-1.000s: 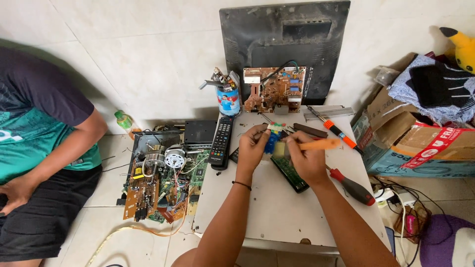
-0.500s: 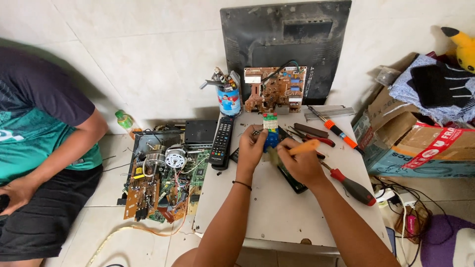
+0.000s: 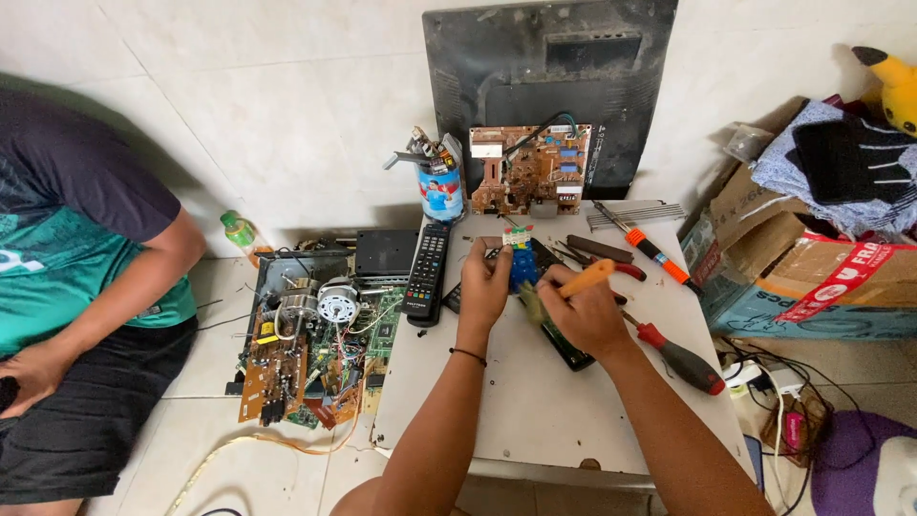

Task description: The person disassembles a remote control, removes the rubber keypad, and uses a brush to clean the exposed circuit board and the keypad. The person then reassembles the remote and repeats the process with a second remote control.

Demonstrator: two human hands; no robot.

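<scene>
Both hands have drawn closer together over the bench (image 3: 535, 401) than half a second ago, and the orange-handled tool has tipped down toward the work. Fingers of the left hand (image 3: 485, 279) pinch a small circuit board (image 3: 518, 256) with blue and green parts, holding it upright near the bench's middle; fingers of the right hand (image 3: 581, 311) are clenched round the orange-handled tool (image 3: 585, 278), its tip hidden at the board. Doing this well seems to call for a steady left grip, wrists braced on the bench, and light pressure so the tip does not slip. Outward lie a black remote (image 3: 426, 270), a red-handled screwdriver (image 3: 680, 355) and a blue can (image 3: 441, 191) with a picture label. Further right, a brown cardboard box (image 3: 821, 277) carries a red tape strip with white lettering.
</scene>
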